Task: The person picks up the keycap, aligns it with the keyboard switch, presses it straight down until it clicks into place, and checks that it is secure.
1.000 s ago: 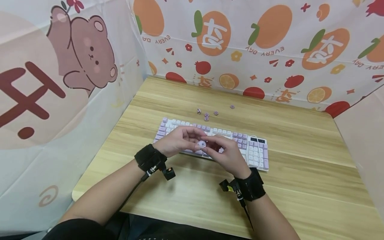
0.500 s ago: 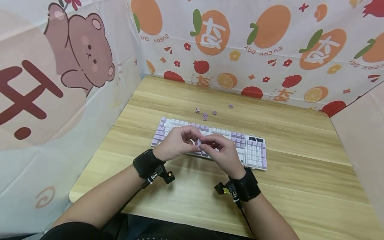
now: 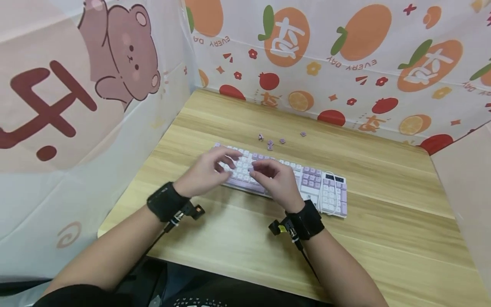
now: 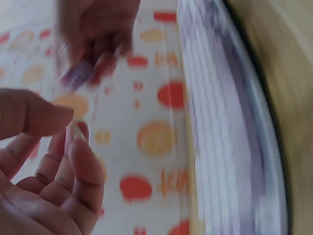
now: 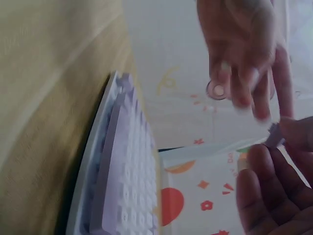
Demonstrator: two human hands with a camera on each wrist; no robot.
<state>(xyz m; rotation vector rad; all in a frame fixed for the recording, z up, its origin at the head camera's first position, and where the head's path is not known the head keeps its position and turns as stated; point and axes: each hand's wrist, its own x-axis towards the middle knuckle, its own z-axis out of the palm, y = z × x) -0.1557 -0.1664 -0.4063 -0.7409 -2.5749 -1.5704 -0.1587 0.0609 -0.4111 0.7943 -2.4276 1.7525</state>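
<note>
A white and lilac keyboard (image 3: 245,183) lies on the table, partly hidden by both hands. Over its middle, my right hand (image 3: 277,177) pinches a small lilac keycap (image 5: 275,136) between thumb and fingertips. The same keycap shows blurred in the left wrist view. My left hand (image 3: 205,170) hovers over the keyboard's left end, its loosely bent fingers apart from the thumb and nothing seen between them. Motion blurs this left hand in the right wrist view, where its fingers point toward the right hand.
Several loose purple keycaps (image 3: 270,144) lie behind the keyboard on the wooden table (image 3: 383,196). A folded white cable (image 3: 321,192) rests across the keyboard's right part. Printed cloth (image 3: 356,85) hangs along the back and left sides.
Both hands were together at the keycap. My left hand has let go and moved left, its fingers spreading, while the keycap stays in my right hand. The head view has shifted slightly.
</note>
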